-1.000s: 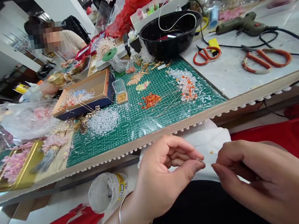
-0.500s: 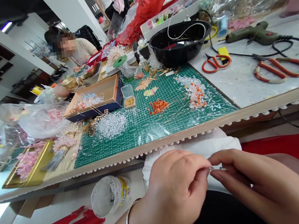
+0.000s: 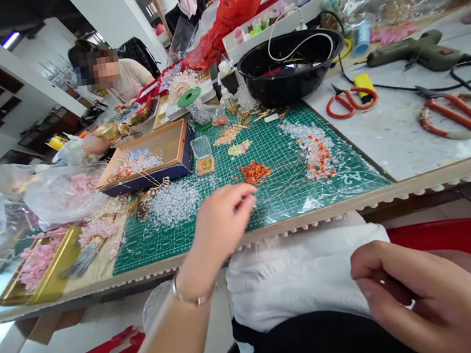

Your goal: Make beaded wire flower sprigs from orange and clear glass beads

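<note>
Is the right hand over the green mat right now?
No, the right hand is short of the table's near edge, while the left hand is over the green mat.

Hands (image 3: 219, 221) apart, the left near orange beads (image 3: 255, 172) on green mat (image 3: 153, 247)

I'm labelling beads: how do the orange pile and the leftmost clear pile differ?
The orange pile is smaller than the clear pile. The orange pile lies just ahead of the left hand; the clear pile, to that hand's left. Both are loose beads on the green mat.
</note>
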Demonstrator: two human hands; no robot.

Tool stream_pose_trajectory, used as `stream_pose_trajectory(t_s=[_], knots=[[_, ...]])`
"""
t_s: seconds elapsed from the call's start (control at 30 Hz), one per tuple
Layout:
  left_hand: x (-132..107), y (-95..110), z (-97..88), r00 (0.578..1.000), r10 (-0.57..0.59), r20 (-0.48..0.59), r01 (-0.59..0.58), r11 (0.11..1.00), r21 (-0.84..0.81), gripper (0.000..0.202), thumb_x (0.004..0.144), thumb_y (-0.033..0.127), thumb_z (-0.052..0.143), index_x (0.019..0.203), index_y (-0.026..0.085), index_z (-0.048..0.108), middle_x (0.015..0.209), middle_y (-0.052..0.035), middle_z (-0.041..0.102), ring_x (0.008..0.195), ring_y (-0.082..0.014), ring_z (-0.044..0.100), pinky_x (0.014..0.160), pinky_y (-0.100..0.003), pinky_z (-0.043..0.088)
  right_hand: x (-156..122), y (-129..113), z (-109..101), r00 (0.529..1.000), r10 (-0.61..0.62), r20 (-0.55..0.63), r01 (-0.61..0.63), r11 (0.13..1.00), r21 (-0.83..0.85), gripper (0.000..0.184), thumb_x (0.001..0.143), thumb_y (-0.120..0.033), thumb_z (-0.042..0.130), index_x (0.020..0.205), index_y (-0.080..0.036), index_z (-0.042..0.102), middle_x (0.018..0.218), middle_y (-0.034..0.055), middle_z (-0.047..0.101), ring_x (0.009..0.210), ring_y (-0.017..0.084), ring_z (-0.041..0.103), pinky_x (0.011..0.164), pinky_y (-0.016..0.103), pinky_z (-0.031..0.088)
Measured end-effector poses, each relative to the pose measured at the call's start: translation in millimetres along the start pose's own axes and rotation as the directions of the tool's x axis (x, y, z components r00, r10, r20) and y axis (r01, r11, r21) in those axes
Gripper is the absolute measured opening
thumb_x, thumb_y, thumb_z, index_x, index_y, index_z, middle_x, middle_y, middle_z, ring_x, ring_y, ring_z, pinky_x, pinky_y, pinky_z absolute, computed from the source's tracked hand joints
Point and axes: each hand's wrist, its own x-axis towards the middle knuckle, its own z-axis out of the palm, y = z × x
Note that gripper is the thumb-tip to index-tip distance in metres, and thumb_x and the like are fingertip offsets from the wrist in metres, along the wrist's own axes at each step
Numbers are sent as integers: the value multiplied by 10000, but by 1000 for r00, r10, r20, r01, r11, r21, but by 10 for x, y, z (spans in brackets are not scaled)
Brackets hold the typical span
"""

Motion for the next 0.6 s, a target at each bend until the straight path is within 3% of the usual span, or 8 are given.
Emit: stream_pose_trajectory(t_s=[0.1, 0.17, 0.33, 0.47, 0.57, 0.6], knots=[[321, -367, 13, 999, -46, 26, 43, 993, 106, 213, 941, 199, 560, 1039, 208, 749, 1090, -67, 742, 981, -236, 671, 879, -393, 519, -21, 21, 33, 999, 40, -14, -40, 999, -7, 163, 909, -234, 533, 754, -271, 497, 521, -71, 478, 399, 109, 453, 372, 206, 382], [435, -490, 51, 997, -37, 72, 28, 992, 120, 215, 928, 195, 573, 1022, 213, 765, 1073, -62, 740, 971, -239, 669, 881, -389, 515, -45, 33, 55, 998, 66, -8, -66, 998, -24, 178, 933, -256, 522, 758, -274, 496, 518, -72, 469, 405, 114, 443, 375, 216, 372], [532, -546, 108, 992, -27, 119, 17, 996, 86, 174, 895, 202, 608, 909, 230, 779, 984, -44, 737, 928, -235, 659, 846, -371, 514, -67, 87, 62, 996, 40, 84, -43, 999, 24, 165, 935, -239, 539, 775, -270, 514, 534, -71, 506, 409, 104, 493, 374, 185, 405], [460, -477, 5, 997, -75, 12, 75, 997, -1, 154, 904, 245, 604, 896, 219, 756, 936, -49, 721, 865, -202, 640, 788, -342, 524, -34, 63, 26, 999, 27, 19, -27, 999, 18, 179, 934, -228, 536, 766, -272, 491, 525, -75, 487, 393, 100, 474, 353, 176, 399], [203, -200, -33, 988, -151, -23, 139, 951, -277, 204, 948, 320, 559, 1042, 213, 707, 852, -43, 711, 687, -134, 616, 561, -244, 484, -11, -26, -20, 996, 9, -87, -12, 1000, -29, 187, 942, -237, 525, 766, -273, 476, 523, -73, 465, 392, 104, 446, 345, 193, 375], [85, -62, -14, 976, -209, 55, 204, 805, -557, 182, 926, 319, 597, 1022, 205, 702, 799, -38, 706, 597, -111, 587, 455, -207, 408, -2, -66, -40, 992, -15, -122, 10, 999, -38, 189, 941, -236, 528, 765, -272, 470, 517, -77, 453, 384, 102, 428, 338, 197, 357]])
